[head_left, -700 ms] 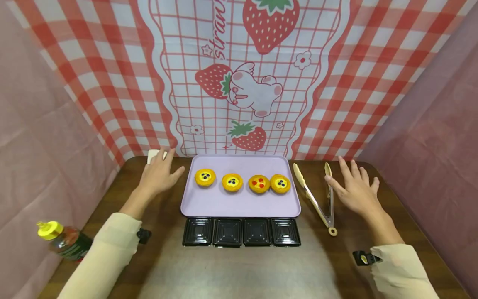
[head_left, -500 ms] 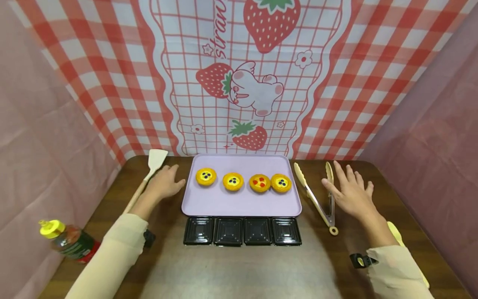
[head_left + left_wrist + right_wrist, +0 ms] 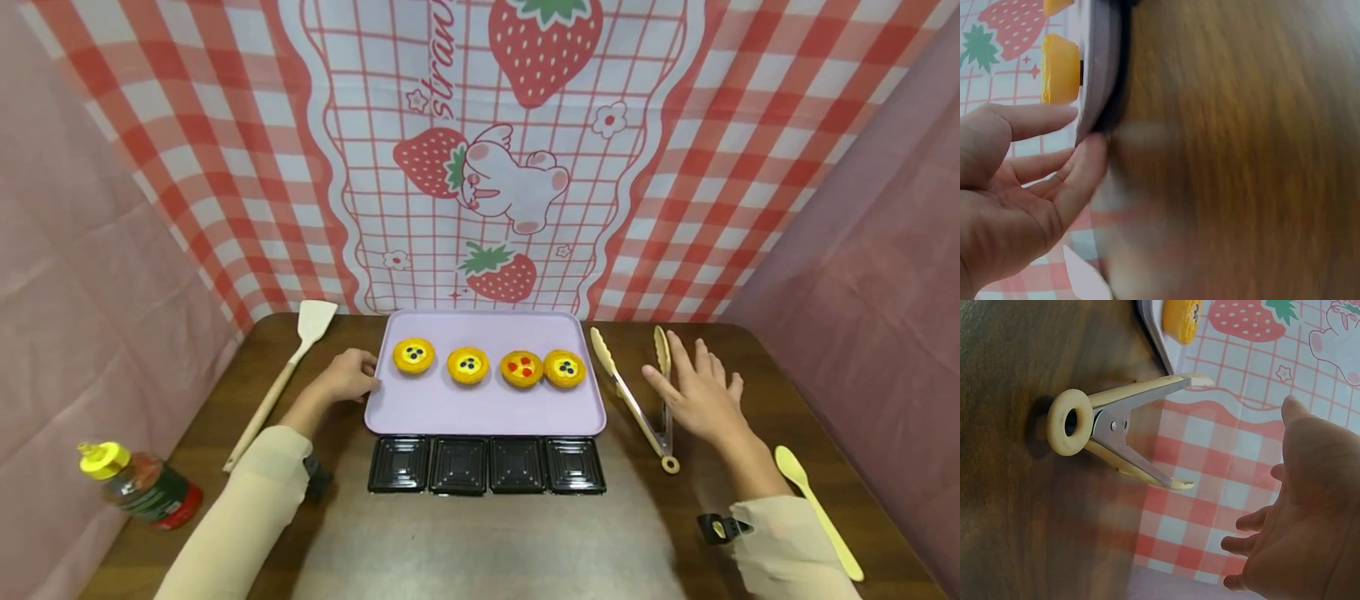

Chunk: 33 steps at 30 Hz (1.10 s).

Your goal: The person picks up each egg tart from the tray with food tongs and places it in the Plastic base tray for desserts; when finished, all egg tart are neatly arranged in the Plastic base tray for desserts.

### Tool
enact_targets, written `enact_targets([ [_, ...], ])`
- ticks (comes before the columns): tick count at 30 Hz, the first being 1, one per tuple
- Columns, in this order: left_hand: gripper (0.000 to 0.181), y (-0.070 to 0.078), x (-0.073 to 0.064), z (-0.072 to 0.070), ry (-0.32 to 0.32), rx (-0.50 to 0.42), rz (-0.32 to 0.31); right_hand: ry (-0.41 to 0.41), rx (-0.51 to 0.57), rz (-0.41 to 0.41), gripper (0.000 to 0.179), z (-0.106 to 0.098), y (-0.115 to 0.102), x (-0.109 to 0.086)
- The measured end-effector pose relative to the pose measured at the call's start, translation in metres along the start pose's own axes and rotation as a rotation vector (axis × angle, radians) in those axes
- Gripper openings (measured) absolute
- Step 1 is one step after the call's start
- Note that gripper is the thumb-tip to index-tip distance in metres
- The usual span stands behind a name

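Observation:
My left hand (image 3: 348,375) is at the left edge of the lilac tray (image 3: 480,412). In the left wrist view its thumb (image 3: 1054,119) lies on the upper side of the rim and the fingertips (image 3: 1094,140) curl at the underside. Several small tarts stand in a row on the tray: a dark-berry tart (image 3: 413,356) at the left, a red-topped tart (image 3: 522,368) farther right. Over the tongs (image 3: 633,408) my right hand (image 3: 705,392) is held with spread fingers, holding nothing; the right wrist view shows the tongs (image 3: 1110,422) apart from it, their arms spread.
Several black square plastic containers (image 3: 458,465) line the tray's front edge. A spatula (image 3: 281,379) lies at the left, beyond a sauce bottle (image 3: 142,487) with a yellow cap. At the right lies a pale yellow spoon (image 3: 821,512). A checked strawberry cloth (image 3: 480,167) hangs behind.
My left hand has come down from over the spatula to the tray's left edge, its fingers curling. The right hand has shifted slightly left and nearer, uncovering the spoon.

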<state>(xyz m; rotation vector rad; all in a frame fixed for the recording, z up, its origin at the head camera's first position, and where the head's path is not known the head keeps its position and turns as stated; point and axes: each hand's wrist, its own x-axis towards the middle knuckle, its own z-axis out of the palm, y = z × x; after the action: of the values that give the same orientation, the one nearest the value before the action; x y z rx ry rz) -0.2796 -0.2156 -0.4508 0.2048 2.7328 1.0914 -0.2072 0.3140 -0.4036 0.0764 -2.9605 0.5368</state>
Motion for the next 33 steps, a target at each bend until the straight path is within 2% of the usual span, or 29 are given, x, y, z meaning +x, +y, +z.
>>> enact_targets([
  [3, 0.045, 0.0, 0.0, 0.003, -0.031, -0.163, -0.064, -0.005, 0.003, 0.004, 0.081, 0.0, 0.001, 0.0],
  [6, 0.046, -0.001, -0.001, 0.005, -0.024, -0.213, -0.102, -0.013, 0.003, 0.005, 0.081, 0.001, 0.002, 0.0],
  [13, 0.046, 0.003, 0.003, 0.007, -0.004, -0.214, -0.135, -0.027, -0.008, 0.014, 0.082, 0.0, 0.002, 0.002],
  [18, 0.054, 0.005, 0.003, 0.009, -0.001, -0.206, -0.146, -0.048, -0.005, 0.026, 0.086, 0.005, 0.005, 0.0],
  [25, 0.059, 0.005, 0.0, 0.01, -0.011, -0.199, -0.176, -0.025, 0.013, 0.023, 0.104, 0.011, 0.004, 0.001],
  [28, 0.06, 0.005, -0.001, 0.011, 0.002, -0.202, -0.193, -0.024, 0.035, 0.066, 0.114, 0.013, 0.0, 0.002],
  [33, 0.06, 0.006, -0.002, 0.012, 0.012, -0.223, -0.19, -0.06, 0.052, 0.191, 0.128, 0.022, -0.004, 0.005],
])
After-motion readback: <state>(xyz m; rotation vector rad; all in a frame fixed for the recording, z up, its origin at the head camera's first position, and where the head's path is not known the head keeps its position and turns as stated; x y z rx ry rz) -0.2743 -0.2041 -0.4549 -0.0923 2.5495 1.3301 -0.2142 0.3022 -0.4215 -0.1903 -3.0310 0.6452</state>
